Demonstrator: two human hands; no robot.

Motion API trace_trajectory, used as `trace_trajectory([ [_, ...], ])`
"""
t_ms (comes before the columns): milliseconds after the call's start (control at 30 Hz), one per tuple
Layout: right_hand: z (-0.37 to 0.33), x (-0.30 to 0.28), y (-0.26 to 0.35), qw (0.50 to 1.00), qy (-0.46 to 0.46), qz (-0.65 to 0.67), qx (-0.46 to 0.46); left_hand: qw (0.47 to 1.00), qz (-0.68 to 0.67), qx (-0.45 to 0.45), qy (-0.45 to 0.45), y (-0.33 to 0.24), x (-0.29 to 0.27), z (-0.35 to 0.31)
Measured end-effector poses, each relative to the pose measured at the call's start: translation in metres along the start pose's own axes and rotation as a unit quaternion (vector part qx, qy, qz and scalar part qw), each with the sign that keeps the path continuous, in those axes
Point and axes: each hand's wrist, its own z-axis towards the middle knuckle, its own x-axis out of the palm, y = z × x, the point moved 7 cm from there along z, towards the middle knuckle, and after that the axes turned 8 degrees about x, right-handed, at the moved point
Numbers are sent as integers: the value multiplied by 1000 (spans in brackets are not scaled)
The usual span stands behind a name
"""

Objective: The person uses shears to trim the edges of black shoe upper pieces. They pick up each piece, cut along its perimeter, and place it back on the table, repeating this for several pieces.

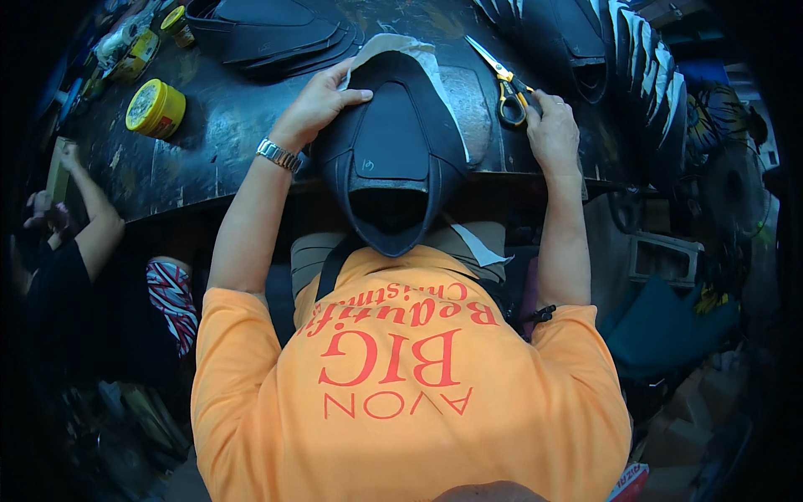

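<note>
My left hand (pixel 324 102) is closed on the far left edge of a black shoe upper (pixel 393 125), its thumb lying on the dark face. A pale lining (pixel 401 45) sticks out past the upper's far rim and along its right side. The upper's near end hangs over the table edge, above my lap. To the right, a pair of scissors (pixel 495 67) with yellow and black handles lies at an angle on the tabletop, blades pointing away. My right hand (pixel 554 134) has its curled fingers at the right handle loop; the fingertips are partly hidden.
Stacked black uppers (pixel 268 38) lie at the far left, and a long row of lined uppers (pixel 648 75) fills the far right. A yellow tub (pixel 155 109) stands left. Beneath the upper is a grey slab (pixel 477 117). Another person's arm (pixel 99 217) shows at left.
</note>
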Motion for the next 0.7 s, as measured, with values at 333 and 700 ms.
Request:
trace_trajectory([
  [333,13,29,-7,975,121,-174,67,970,-227,43,-83,3,-26,-15],
  [700,26,10,-17,986,123,7,113,943,-299,48,-136,11,-38,-23],
])
